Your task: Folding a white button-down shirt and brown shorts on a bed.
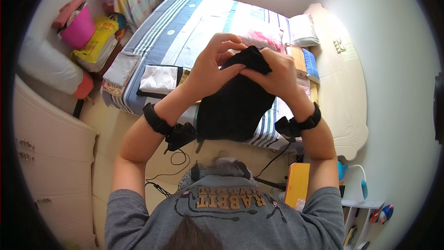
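A black piece of clothing [238, 109] hangs from my raised hands in front of the bed; I cannot tell what kind of garment it is. Its upper edge is bunched and folded over between my fingers. My left hand [210, 67] pinches that edge from the left, with the thumb against the cloth and the fingers curled behind. At the right corner, my right hand [280, 74] grips the cloth between thumb and fingers. Both wrists wear black straps with small devices. The lower part of the garment hangs loose.
On the striped bed [138, 41] lie a folded white cloth [158, 78], folded grey clothes [122, 68] and a pillow [304, 30]. A pale headboard [344, 92] stands right, a cabinet [51, 157] left. A pink bucket [77, 30] sits far left. Cables [178, 159] trail below.
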Tool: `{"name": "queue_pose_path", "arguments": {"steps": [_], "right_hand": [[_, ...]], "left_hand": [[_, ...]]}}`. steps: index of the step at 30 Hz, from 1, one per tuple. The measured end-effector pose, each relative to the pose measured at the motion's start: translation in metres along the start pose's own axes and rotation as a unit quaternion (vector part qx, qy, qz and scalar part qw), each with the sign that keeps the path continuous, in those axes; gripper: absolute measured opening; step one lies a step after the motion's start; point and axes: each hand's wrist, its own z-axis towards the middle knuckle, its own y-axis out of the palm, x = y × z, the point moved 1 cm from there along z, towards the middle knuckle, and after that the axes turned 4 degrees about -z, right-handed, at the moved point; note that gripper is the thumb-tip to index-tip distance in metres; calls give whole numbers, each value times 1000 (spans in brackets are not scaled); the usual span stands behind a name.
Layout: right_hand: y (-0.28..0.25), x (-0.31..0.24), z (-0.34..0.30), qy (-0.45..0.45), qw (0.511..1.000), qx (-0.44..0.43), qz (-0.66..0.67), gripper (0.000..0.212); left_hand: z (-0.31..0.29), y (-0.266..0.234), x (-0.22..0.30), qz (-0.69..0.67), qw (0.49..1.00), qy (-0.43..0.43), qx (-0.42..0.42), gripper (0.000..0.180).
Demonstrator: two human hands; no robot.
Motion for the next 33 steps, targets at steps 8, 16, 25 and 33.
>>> {"name": "queue_pose_path", "arguments": {"steps": [8, 16, 25, 33], "right_hand": [[-45, -29, 40, -157, 981, 64, -90, 36], [-83, -67, 49, -155, 975, 59, -147, 30], [-113, -72, 59, -129, 971, 102, -176, 28], [-214, -36, 56, -66, 920, 269, -277, 35]], "left_hand": [[-62, -19, -28, 151, 987, 44, 44, 37], [-99, -15, -44, 89, 994, 7, 66, 24], [-159, -19, -118, 192, 981, -28, 11, 18], [-221, -25, -156, 257, 959, -80, -91, 18]]}}
